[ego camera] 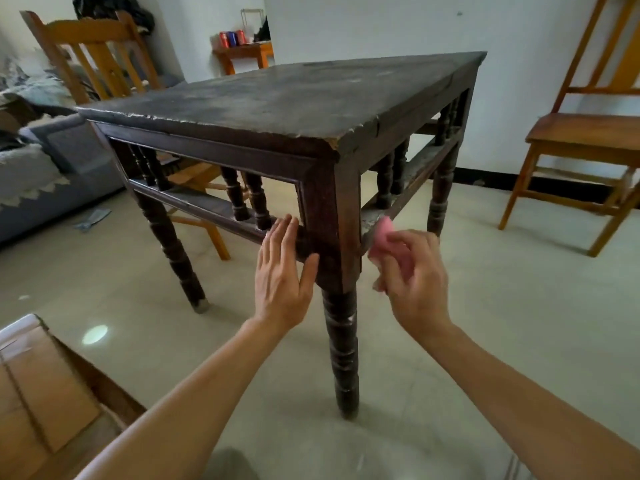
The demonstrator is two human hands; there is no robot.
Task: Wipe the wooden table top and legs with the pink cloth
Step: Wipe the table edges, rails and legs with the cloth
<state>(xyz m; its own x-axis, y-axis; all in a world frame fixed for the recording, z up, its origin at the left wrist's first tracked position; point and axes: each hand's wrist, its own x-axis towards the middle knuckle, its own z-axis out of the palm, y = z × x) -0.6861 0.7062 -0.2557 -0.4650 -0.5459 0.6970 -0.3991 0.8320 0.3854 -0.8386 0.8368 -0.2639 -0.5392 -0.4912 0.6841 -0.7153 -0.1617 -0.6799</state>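
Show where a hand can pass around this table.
The table top is bare edge to edge. The floor between the near leg and right-hand chair is open. Tight: the spindles, and the corner post flanked by left hand and right hand holding pink cloth.

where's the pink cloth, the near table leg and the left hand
pink cloth (381,234), head view, on the fold showing above the fingers
near leg (343,344), head view, on its turned middle
left hand (282,284), head view, on the back of the hand
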